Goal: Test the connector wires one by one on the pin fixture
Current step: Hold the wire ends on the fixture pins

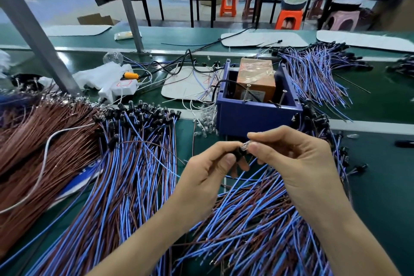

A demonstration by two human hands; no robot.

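1. The step in hand, as I judged it, was readying one wire, which was not yet on the fixture; the left hand pinched a black connector between thumb and curled fingers; the right hand pinched a small clear bulb at the connector's tip between thumb and forefinger; the two parts touched at frame centre.
2. The pin fixture, a blue box, stood just beyond the hands at 12 o'clock; two upright pins rose at its near rim, apart from everything held; a brown block sat inside.
3. The next move probably called for lifting the wire's bare ends toward 12 o'clock and setting one on each pin; those ends were lost in the heap below, so I could not tell where they lay.
4. Around: a heap of blue-and-brown wires at 6 o'clock under the wrists; a fanned pile at 9 o'clock; a further pile at 1 o'clock beside the box; loose clear bulbs at 11 o'clock against its left wall.
5. In the way: the held wire trailed into the heap and might have snagged on its neighbours.
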